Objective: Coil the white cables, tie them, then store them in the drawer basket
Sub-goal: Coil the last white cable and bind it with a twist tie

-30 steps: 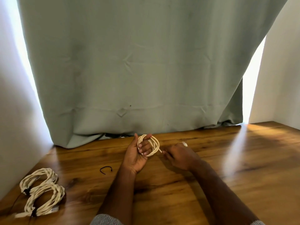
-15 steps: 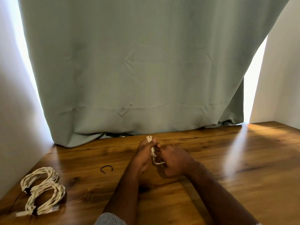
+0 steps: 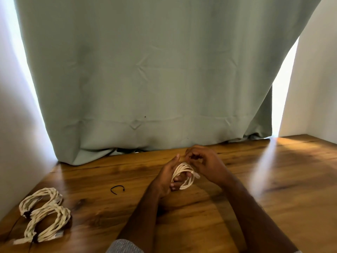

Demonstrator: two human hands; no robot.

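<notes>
Head view: a small coil of white braided cable (image 3: 184,175) is held in the left hand (image 3: 167,177) above the wooden tabletop (image 3: 273,189), with the fingers passed through the loop and curled around it. The right hand (image 3: 206,161) is placed just beside and above the coil, its fingers bent near the top of the loop; whether the cable end is pinched there cannot be told. A white plug end is seen sticking out to the right of the coil. The loop is stood nearly upright, its long axis running from top to bottom between both hands. A short black tie (image 3: 117,189) is lying on the tabletop to the left of the left hand, which is nearer to it. Two tied white cable bundles (image 3: 43,214) are lying far left. Probably the tie must be fetched next.
</notes>
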